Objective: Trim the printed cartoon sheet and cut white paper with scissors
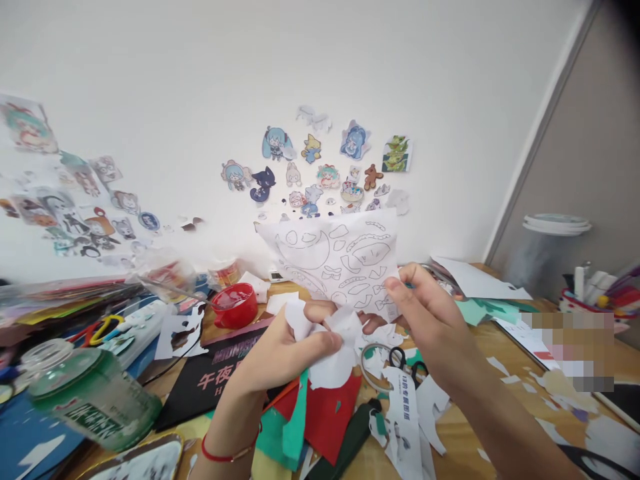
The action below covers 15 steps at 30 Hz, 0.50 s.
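My right hand (425, 300) pinches the lower right corner of a white sheet of paper (350, 250) printed with black outline shapes. The sheet stands upright, facing me. My left hand (305, 343) is closed on a cut piece of white paper (333, 370), thumb pressed on its front. The left fingers lie partly behind that piece, below the sheet. Under my hands are red paper (333, 423), green paper (280, 427) and white scraps. A roll of tape (370, 367) and black-handled scissors (397, 358) lie just below the sheet.
A green jar (90, 393) leans at left, near yellow-handled scissors (106, 329) and a power strip (137, 327). A red cup (235, 305) stands behind a black folder (215, 373). Paper scraps litter the right side, before a pen holder (595, 300). Cutout stickers (310, 150) cover the wall.
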### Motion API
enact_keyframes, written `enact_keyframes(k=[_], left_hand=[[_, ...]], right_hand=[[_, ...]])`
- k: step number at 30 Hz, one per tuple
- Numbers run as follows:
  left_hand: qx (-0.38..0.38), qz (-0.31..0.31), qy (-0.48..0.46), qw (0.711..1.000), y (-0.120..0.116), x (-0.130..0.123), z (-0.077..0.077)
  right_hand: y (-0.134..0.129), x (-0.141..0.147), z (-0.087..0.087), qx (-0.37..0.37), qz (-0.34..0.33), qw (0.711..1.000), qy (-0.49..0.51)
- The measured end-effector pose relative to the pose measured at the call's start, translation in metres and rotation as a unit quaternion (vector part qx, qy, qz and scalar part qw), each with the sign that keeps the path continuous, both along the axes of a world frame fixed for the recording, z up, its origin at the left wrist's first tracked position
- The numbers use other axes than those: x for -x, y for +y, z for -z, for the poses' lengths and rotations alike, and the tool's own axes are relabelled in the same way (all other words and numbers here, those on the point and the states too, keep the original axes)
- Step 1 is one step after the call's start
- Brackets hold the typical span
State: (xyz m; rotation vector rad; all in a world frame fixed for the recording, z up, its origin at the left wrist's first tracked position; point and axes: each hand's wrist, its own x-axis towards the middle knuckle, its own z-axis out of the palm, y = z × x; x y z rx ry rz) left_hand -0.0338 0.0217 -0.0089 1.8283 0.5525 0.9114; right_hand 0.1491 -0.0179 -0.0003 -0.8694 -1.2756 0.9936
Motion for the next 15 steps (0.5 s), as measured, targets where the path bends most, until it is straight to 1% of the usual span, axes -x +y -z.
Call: enact_keyframes(k=[3, 5, 7, 9, 11, 13, 15], left_hand=[[0.010, 0.018, 0.008, 1.000, 0.000, 0.006, -0.002], [0.016, 0.005, 0.025, 1.000, 0.001, 0.010, -0.003], [0.022, -0.030, 0.058, 0.998, 0.003, 0.014, -0.004], [0.018, -0.060, 0.113, 0.992, 0.008, 0.017, -0.004], [-0.016, -0.098, 0.149, 0.984, 0.013, 0.019, -0.004], [-0.059, -0.147, 0.147, 0.976, 0.019, 0.020, -0.003], [-0.093, -0.175, 0.125, 0.972, 0.024, 0.021, -0.002]], right_hand=[[0.004, -0.003, -0.001, -0.002, 0.026, 0.999, 0.025], [0.006, -0.006, -0.002, -0.006, 0.037, 0.998, 0.040], [0.007, -0.007, -0.002, -0.009, 0.035, 0.998, 0.043], [0.008, -0.008, -0.002, -0.014, 0.035, 0.998, 0.045], [0.008, -0.010, -0.003, -0.019, 0.046, 0.997, 0.052], [0.009, -0.012, -0.004, -0.020, 0.063, 0.996, 0.062], [0.009, -0.015, -0.005, -0.014, 0.079, 0.994, 0.068]])
